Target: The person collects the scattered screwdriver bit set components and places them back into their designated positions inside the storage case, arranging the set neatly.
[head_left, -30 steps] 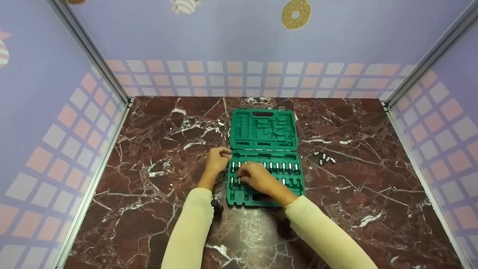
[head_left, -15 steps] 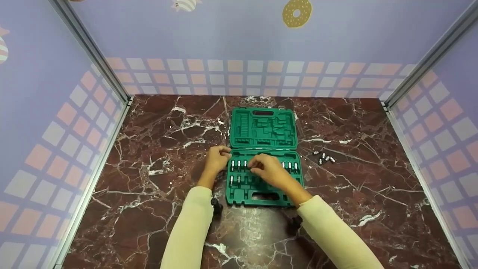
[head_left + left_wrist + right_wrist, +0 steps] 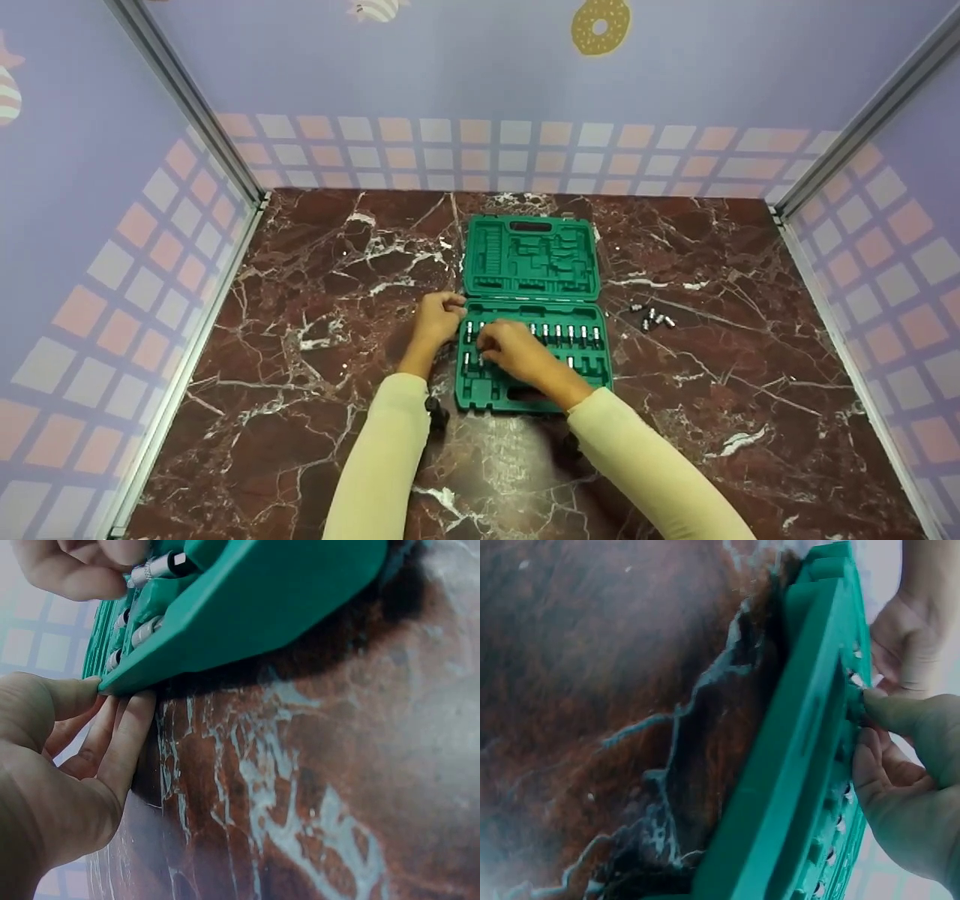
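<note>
A green plastic socket case (image 3: 472, 390) lies unfolded on the marbled table. My left hand (image 3: 437, 324) holds its left edge; in the left wrist view the thumb sits on the rim with the fingers against the side below. My right hand (image 3: 517, 352) is over the left part of the case, thumb and forefinger curled together at the lower row. In the left wrist view those fingertips are right at a silver socket (image 3: 156, 568), which lies tilted over the case. A row of chrome sockets (image 3: 571, 333) stands in the upper slots, partly covered by the right hand.
Several loose sockets (image 3: 658, 318) lie in a small group on the table to the right of the case. The case's moulded lid (image 3: 487, 234) lies flat behind. Patterned walls (image 3: 480, 82) enclose the table at the back and both sides.
Half a second ago my right hand was farther right, over the upper row; now it is back at the left part of the lower row. The left hand has stayed at the case's edge.
</note>
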Demonstrator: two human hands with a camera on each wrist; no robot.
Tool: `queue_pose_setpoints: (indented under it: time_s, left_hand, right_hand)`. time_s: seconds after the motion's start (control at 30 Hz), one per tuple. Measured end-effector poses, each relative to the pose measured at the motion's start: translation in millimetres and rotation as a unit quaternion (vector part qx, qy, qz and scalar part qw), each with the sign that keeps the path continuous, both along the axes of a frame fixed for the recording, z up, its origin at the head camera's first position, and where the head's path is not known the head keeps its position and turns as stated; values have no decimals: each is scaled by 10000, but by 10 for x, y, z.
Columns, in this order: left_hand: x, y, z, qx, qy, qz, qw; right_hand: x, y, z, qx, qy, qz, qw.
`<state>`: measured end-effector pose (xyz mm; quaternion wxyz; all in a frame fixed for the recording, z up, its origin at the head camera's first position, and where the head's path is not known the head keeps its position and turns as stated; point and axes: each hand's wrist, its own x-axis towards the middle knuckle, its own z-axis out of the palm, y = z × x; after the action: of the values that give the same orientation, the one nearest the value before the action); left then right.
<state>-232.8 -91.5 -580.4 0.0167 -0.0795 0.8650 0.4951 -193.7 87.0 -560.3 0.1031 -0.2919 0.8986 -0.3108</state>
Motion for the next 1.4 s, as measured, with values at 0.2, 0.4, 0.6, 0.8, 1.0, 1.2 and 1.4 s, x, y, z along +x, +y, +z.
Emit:
queue_pose_setpoints:
  time_s: [0.2, 0.4, 0.6, 0.8, 1.0, 1.2, 1.4]
  left_hand:
    - [1, 0, 18, 128, 23, -45, 9999]
    - [16, -5, 1, 298, -25, -105, 9995]
    - [12, -15, -1, 297, -54, 10, 9995]
    - [11, -1, -12, 304, 21, -75, 9995]
    - [16, 3, -5, 284, 8, -67, 9996]
    - [15, -3, -20, 246, -27, -66, 9997]
    - [12, -8, -10, 159, -23, -45, 9999]
  right_hand:
    - [-35, -32, 20, 53, -111, -178, 9998]
    - [-42, -61, 34, 225, -271, -289, 9990]
    - [-72, -134, 26, 411, -343, -380, 9978]
    - [-74, -158, 4, 450, -225, -307, 9983]
    - [-64, -124, -18, 167, -147, -189, 9996]
    - [-30, -34, -21, -95, -14, -1, 10000]
    - [32, 98, -13, -303, -106, -87, 9994]
